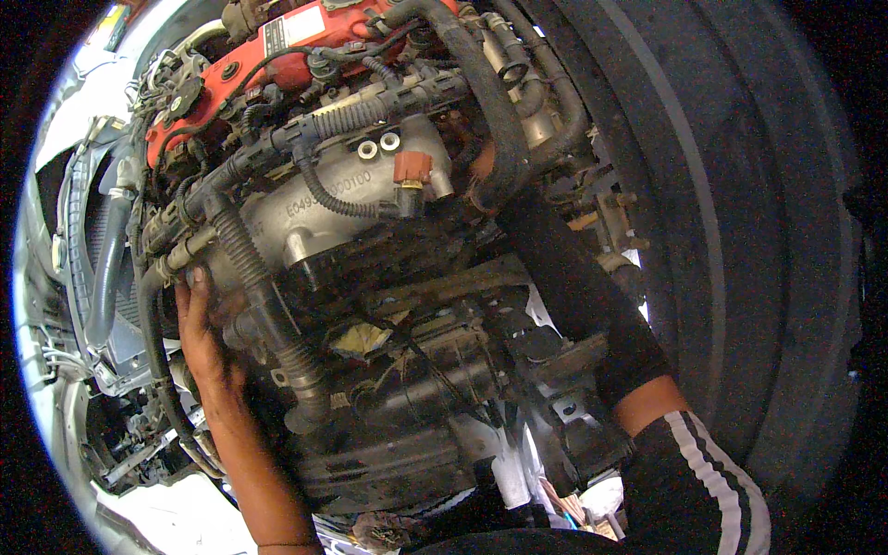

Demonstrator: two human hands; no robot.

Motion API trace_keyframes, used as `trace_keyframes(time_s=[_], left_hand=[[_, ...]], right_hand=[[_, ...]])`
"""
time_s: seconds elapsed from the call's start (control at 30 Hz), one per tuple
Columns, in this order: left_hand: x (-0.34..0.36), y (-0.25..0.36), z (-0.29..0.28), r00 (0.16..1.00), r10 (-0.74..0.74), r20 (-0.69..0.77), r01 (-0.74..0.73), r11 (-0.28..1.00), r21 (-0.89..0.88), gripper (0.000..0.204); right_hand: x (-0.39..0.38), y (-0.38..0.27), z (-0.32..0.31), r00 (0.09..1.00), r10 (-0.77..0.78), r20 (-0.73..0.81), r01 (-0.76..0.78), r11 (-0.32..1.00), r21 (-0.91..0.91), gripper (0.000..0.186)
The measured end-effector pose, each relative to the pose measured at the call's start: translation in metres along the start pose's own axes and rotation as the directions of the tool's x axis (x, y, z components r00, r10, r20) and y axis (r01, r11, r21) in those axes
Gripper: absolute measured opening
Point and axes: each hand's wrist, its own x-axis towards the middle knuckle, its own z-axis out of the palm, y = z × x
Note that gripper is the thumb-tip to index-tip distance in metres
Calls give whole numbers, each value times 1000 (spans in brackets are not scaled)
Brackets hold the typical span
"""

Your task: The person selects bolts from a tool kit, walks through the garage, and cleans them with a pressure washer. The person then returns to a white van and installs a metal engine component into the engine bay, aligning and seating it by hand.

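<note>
A large engine fills the middle, with a red valve cover on top and a cast silver intake manifold along its near side. My left hand reaches up beside the engine's left end, its fingers stretched out against the parts below a metal pipe. A ribbed black hose runs just right of it. My right arm, in a black sleeve, reaches in from the right. Only a patch of my right hand shows behind a thick black hose; its fingers are hidden. An orange-red connector sits on the manifold.
On the left stand a radiator and a grey hose. A dark ribbed panel rises along the right. Below the manifold are dusty black housings and a yellowish scrap. Cables and a corrugated conduit cross the engine.
</note>
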Motion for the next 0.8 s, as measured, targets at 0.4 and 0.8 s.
trace_keyframes(time_s=[0.4, 0.8], left_hand=[[0, 1, -1, 1000, -18, -15, 19, 999, 42, 76], [3, -1, -3, 1000, -11, -11, 11, 1000, 27, 66]], right_hand=[[11, -6, 4, 996, 77, 42, -81, 992, 100, 27], [6, 13, 8, 991, 134, 2, -131, 969, 209, 31]])
